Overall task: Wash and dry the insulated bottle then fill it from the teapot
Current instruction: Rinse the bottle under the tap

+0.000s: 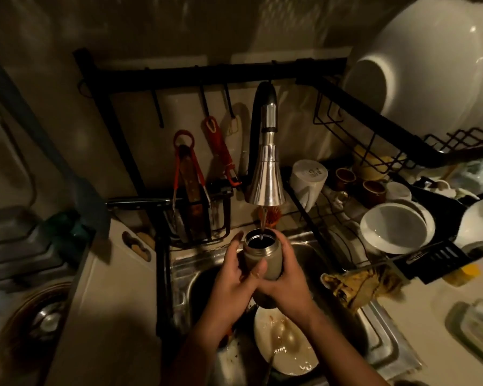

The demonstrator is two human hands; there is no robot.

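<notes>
The insulated bottle (258,253), grey-green with a steel rim and no lid, stands upright over the sink (184,270). A thin stream of water runs from the chrome faucet (266,174) straight into its open mouth. My left hand (234,274) grips the bottle from the left, thumb across its front. My right hand (286,277) wraps round its right side and base. No teapot is visible.
A dirty plate (283,341) with a utensil lies in the sink below my hands. A black dish rack (374,196) with white bowls and cups stands right. Tongs and a peeler (221,151) hang behind the sink. A crumpled cloth (360,282) lies on the right counter.
</notes>
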